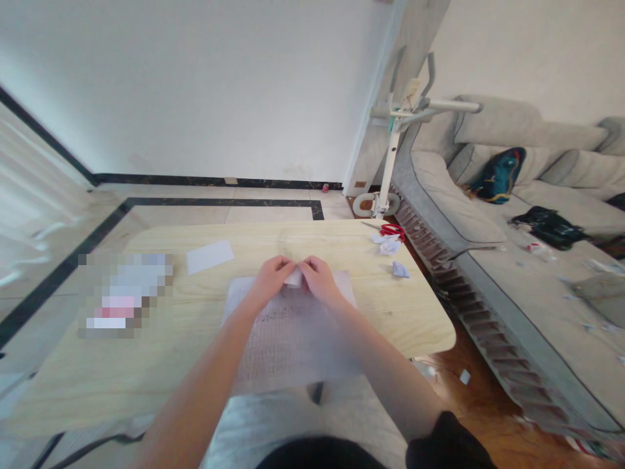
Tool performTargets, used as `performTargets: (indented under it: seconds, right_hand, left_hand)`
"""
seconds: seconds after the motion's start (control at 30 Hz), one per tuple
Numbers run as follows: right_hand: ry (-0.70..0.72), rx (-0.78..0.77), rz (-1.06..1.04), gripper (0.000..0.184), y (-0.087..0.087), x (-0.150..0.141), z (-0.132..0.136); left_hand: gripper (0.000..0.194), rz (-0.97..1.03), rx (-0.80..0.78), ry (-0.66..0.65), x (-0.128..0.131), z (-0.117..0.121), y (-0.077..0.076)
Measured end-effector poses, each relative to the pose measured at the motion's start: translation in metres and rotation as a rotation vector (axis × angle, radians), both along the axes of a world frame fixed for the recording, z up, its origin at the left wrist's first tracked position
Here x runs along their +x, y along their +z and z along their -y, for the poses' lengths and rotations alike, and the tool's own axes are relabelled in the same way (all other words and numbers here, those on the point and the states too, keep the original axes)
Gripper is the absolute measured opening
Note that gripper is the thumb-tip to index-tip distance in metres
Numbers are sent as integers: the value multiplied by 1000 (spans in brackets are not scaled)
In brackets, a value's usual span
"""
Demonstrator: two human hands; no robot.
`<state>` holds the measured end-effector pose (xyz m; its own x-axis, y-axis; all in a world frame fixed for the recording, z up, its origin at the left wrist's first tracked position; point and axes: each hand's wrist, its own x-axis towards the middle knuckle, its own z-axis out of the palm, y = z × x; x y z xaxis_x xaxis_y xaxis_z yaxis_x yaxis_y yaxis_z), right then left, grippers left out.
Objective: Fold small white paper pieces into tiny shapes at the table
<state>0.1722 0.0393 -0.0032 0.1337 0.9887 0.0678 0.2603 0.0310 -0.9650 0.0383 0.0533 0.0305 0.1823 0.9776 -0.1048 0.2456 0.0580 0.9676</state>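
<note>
Between my two hands is a small piece of white paper (293, 279), held just above the far part of a large printed sheet (288, 339) on the wooden table. My left hand (274, 273) pinches the paper from the left with its fingers closed. From the right, my right hand (317, 275) grips the same piece, its fingertips meeting those of my left hand. The fingers cover much of the paper, so its exact shape is hard to make out.
On the pale table (195, 352), a blank white sheet (210, 257) and a blurred-out item (131, 286) lie at left. Red-handled scissors (392, 230), crumpled paper (388, 246) and a folded paper scrap (400, 270) are at the right edge. A grey sofa (493, 280) stands beyond.
</note>
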Motion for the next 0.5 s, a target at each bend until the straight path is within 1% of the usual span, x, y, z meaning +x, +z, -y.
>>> performTargets:
  seconds: [0.1,0.13,0.23,0.3,0.37,0.43,0.5]
  right_hand:
    - [-14,10,-55,19,8,1,-5]
    - [-23,18,-73,20,11,0,-10]
    - [-74,55,-116,22,18,-7,-28]
    - [-129,80,-126,23,19,-14,-37]
    - [-170,100,-131,23,15,-21,-42]
    - [-175,123,-137,21,9,-25,-42]
    - [-157,149,-138,19,3,-26,-39]
  left_hand:
    - [20,68,-36,-53,2,-3,13]
    - [19,85,-39,-50,2,-6,16]
    - [18,127,12,19,6,-20,19]
    - [18,160,60,103,10,-28,14]
    - [19,217,101,201,13,-32,4]
    - [19,222,151,251,15,-33,-7]
    - [19,239,171,247,13,-31,-18]
